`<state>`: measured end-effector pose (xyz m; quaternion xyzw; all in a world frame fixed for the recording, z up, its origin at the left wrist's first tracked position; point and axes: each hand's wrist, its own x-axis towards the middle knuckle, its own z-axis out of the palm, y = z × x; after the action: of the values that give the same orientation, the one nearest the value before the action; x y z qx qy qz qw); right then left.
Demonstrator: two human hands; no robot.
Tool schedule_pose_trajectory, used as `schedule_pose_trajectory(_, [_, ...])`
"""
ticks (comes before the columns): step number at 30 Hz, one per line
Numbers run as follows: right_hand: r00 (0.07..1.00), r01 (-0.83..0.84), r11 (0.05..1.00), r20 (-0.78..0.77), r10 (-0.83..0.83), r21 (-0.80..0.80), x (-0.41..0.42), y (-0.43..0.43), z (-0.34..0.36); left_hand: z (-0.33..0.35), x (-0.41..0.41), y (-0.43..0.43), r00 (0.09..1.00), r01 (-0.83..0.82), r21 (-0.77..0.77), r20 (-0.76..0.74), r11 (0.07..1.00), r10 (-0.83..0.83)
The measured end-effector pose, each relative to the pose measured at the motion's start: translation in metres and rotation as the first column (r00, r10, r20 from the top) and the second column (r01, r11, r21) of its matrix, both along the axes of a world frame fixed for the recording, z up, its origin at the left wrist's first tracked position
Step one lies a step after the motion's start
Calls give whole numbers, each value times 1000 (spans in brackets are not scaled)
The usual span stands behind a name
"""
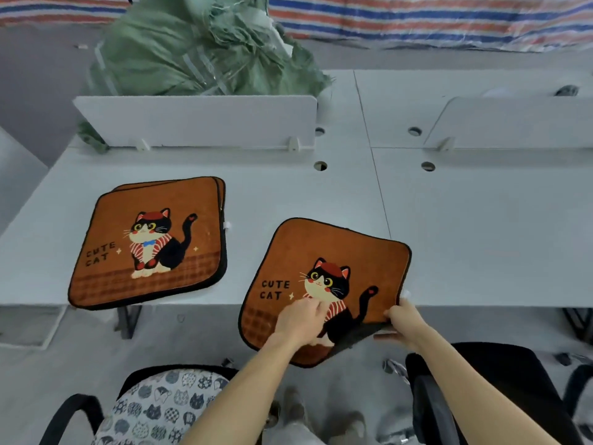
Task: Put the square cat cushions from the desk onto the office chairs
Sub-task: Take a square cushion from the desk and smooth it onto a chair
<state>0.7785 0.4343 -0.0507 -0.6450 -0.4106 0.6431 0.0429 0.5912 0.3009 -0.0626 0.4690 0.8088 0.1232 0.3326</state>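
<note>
An orange square cat cushion (333, 258) hangs half over the front edge of the white desk (465, 245). My left hand (300, 319) rests on its top with fingers curled at the cat print. My right hand (402, 319) pinches its lower right corner, thumb on top. A stack of the same orange cat cushions (150, 242) lies on the desk to the left. Below, an office chair (160, 409) at the left carries a white cushion with a cat-face pattern. Another office chair (500, 387) with a bare black seat stands at the right.
White divider panels (199, 120) stand along the back of the desk, with cable holes (320, 166) between them. A big green sack (199, 49) sits behind the left panel. A striped tarp (417, 17) runs along the back. My shoes show on the grey floor (346, 380).
</note>
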Motion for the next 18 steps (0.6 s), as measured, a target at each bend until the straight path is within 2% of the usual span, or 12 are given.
schedule_pose_trajectory(4, [999, 23, 998, 34, -25, 60, 25, -12, -10, -15, -49, -1, 975, -199, -123, -121, 972, 184])
schedule_pose_trajectory(8, [996, 84, 995, 24, -86, 52, 44, -22, -13, -26, -83, -4, 934, -352, -247, -156, 903, 321])
schedule_pose_trajectory(14, [982, 180, 984, 60, -179, -8, 73, -36, -29, -44, -70, -7, 885, -451, -326, -37, 831, 465])
schedule_pose_trajectory(18, [971, 233, 971, 60, -230, -49, 86, -45, -37, -44, -48, -3, 874, -450, -270, 65, 851, 482])
